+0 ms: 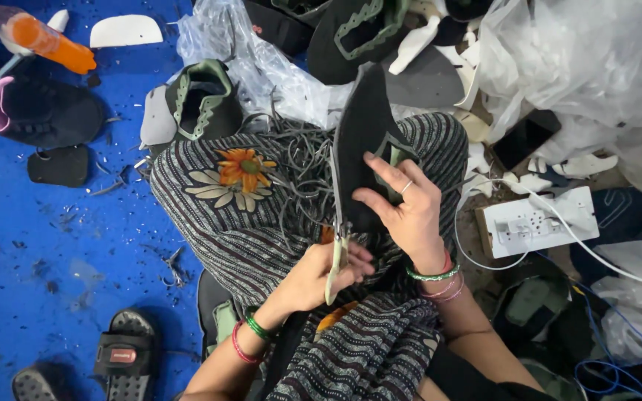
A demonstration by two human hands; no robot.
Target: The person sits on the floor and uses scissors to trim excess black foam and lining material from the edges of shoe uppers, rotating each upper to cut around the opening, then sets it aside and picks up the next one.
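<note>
Up in the top right corner, a heap of clear plastic bags (596,59) is piled high, crinkled and whitish. At its lower edge lies a dark phone (527,138), its flat black screen unlit, tilted on the floor. More clear bag plastic (261,67) sits crumpled at top centre. Lower left, a black sandal (124,353) wears a small red label (121,356) on its strap. Top left, an orange bottle (46,41) lies on its side, no label readable.
</note>
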